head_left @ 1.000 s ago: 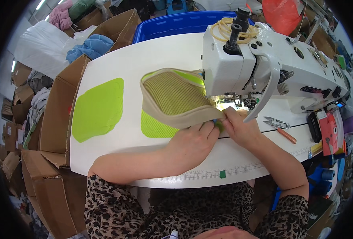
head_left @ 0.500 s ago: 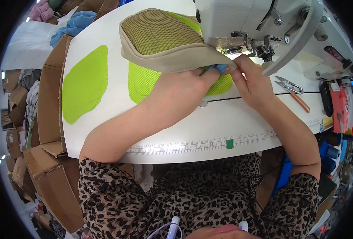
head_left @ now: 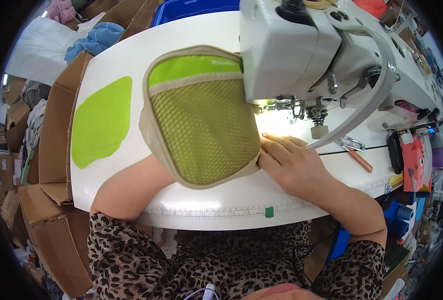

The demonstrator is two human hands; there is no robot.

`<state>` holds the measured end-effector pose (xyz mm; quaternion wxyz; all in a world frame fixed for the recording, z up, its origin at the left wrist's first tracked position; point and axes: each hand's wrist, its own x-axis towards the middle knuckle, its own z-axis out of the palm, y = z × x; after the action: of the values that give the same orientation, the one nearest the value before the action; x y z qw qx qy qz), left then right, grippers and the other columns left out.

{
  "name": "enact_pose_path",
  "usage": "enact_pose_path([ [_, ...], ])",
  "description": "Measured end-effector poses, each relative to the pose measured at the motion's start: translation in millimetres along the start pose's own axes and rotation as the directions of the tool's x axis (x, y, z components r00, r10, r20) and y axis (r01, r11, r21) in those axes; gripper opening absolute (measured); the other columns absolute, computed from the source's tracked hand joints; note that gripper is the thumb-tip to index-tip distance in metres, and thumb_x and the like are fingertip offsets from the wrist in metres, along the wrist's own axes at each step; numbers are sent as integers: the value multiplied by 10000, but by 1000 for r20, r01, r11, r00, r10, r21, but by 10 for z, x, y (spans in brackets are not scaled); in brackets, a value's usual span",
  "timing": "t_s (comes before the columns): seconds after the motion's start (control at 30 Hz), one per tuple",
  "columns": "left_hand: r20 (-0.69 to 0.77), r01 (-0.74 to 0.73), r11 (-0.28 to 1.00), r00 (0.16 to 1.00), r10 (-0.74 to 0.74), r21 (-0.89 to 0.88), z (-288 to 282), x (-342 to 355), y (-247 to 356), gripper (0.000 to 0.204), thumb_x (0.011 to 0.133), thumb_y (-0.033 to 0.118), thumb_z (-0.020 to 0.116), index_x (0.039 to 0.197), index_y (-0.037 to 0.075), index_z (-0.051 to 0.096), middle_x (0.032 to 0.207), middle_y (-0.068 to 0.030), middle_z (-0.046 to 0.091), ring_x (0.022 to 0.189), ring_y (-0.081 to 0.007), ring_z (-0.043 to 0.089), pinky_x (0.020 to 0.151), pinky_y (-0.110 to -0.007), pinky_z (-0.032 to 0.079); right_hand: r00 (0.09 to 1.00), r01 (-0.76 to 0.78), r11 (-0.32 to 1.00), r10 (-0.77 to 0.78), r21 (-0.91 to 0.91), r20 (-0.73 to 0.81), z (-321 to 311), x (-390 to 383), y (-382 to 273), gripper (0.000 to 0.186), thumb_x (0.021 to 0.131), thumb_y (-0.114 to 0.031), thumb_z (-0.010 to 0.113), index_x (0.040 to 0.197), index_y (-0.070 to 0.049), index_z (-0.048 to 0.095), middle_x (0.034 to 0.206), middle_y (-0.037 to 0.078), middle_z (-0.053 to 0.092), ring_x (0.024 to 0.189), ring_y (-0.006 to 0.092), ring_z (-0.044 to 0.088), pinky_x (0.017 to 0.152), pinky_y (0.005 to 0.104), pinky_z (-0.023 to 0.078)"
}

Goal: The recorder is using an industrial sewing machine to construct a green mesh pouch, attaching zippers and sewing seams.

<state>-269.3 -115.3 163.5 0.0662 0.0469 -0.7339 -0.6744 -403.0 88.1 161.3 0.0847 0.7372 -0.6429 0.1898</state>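
Observation:
A half-sewn fabric pouch (head_left: 201, 130), lime green with a khaki mesh pocket and beige edging, stands tilted up left of the sewing machine's needle area. My right hand (head_left: 294, 162) is at its lower right edge, fingers closed on the beige fabric under the lit machine head. My left forearm (head_left: 134, 187) runs behind the pouch, which hides the left hand and its fingers. The white sewing machine (head_left: 286, 55) stands just beyond my right hand. To the left, a lime green fabric panel (head_left: 103, 122) lies flat on the white table (head_left: 106, 65).
Thread snips (head_left: 356, 155) with a copper-coloured handle lie right of my right hand. A printed ruler strip (head_left: 206, 212) with a green mark (head_left: 269, 212) follows the table's front edge. Cardboard boxes (head_left: 56, 135) stand at left, a blue bin (head_left: 196, 11) behind, a red packet (head_left: 412, 160) at right.
The pouch has swung down and toward me, its mesh face now showing, covering my left hand and the green mesh piece beneath. My right hand has shifted nearer to me. The view has shifted.

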Motion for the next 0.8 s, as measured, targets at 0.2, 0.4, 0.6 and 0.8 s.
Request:
enact_pose_path([
  [0.2,59,257,959,966,-252,-116,-64,14,40,448,950,150,630,1356,8,506,1238,-130,597,1089,-185,620,964,-286,532,996,-40,997,45,63,-83,82,-14,12,110,761,-115,632,815,-39,575,1002,132,671,903,207,695,712,306,566],
  [0.4,132,452,824,891,-434,-341,-79,43,-27,472,949,173,642,1365,0,500,1258,-135,592,1097,-164,616,941,-273,545,997,-56,995,60,79,-52,-11,-14,35,103,767,-104,635,815,-34,578,951,131,683,919,229,713,719,317,586],
  [0.6,99,383,923,918,-385,38,-99,-22,159,468,954,174,636,1367,2,500,1267,-137,591,1096,-169,620,927,-267,547,997,-80,991,81,104,-13,-15,-22,10,126,742,-102,648,828,-34,588,866,95,643,814,210,687,641,320,566],
  [0.8,150,360,924,928,-341,-126,-109,-9,90,470,954,173,637,1371,6,499,1270,-137,591,1098,-174,620,918,-271,546,994,-59,995,66,79,-83,-17,-32,35,151,727,-86,651,863,-31,614,828,88,603,803,208,665,655,338,542],
])
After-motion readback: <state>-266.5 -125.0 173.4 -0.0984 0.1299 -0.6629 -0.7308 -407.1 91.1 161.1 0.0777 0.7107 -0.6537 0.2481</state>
